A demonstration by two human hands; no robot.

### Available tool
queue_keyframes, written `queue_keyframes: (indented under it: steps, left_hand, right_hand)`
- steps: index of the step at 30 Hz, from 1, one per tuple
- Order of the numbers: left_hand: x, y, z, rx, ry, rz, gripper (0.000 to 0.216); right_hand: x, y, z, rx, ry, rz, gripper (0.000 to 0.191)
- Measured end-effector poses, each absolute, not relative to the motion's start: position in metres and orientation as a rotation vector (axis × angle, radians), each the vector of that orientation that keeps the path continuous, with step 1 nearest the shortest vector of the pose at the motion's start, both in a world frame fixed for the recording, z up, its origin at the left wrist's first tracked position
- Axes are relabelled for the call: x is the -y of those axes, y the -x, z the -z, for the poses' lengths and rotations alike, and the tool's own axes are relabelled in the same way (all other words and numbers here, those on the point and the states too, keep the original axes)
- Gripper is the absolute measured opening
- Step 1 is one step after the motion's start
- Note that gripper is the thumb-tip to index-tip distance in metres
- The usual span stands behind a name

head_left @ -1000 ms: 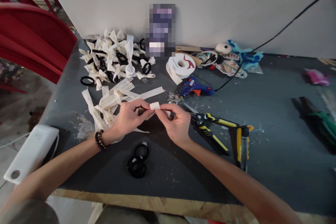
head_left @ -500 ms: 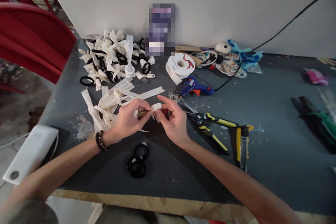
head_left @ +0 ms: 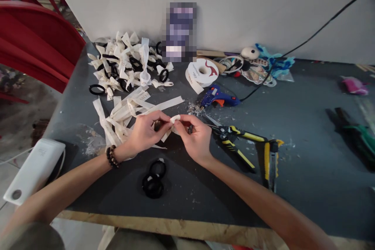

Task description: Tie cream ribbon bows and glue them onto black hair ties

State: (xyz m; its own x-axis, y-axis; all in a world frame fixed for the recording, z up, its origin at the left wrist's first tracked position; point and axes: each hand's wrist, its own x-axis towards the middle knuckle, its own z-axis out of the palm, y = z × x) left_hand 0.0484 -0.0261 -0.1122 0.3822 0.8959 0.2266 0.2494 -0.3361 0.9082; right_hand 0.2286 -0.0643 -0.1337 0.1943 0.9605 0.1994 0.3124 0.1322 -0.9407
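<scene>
A short piece of white ribbon (head_left: 175,118) is pinched between the fingertips of both hands above the middle of the table. My left hand (head_left: 150,131) closes on its left side, and my right hand (head_left: 193,136) grips the right side with thumb and forefinger. Part of the ribbon and a small dark thing near the right fingers are hidden by the hands. Loose cut ribbon strips (head_left: 123,113) lie behind and left of my left hand. Closer to me, a few black hair ties (head_left: 152,186) rest on the table.
Behind are a heap of ribbon bows on hair ties (head_left: 129,60), a ribbon spool (head_left: 202,72) and a blue glue gun (head_left: 218,97). Right of my hands lie scissors (head_left: 227,134) and a yellow box cutter (head_left: 271,164). A white power bank (head_left: 35,172) sits at the left edge.
My right fingers have closed in on the ribbon, its forefinger now bent down instead of raised. The ribbon looks flatter between the fingertips. Both hands stay in nearly the same place.
</scene>
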Motion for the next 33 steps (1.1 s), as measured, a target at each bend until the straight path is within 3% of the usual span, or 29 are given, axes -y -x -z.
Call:
queue_keyframes:
  steps: [8,14,19,23,33]
  left_hand:
    - [0.025,-0.048,0.114,-0.974,-1.673,-0.951,0.020]
    - [0.023,-0.047,0.121,-0.994,-1.534,-0.982,0.025]
    - [0.024,-0.047,0.120,-1.000,-1.621,-0.971,0.023]
    - [0.025,-0.047,0.116,-1.011,-1.664,-0.970,0.025]
    - [0.026,-0.051,0.102,-1.021,-1.700,-0.813,0.025]
  right_hand:
    - [0.064,-0.230,0.130,1.409,1.378,-0.713,0.012]
    - [0.064,-0.229,0.126,1.456,1.302,-0.863,0.013]
    - [0.062,-0.229,0.127,1.358,1.288,-0.964,0.017]
    - [0.062,-0.230,0.130,1.344,1.299,-0.915,0.011]
    - [0.063,-0.232,0.135,1.257,1.391,-0.861,0.017]
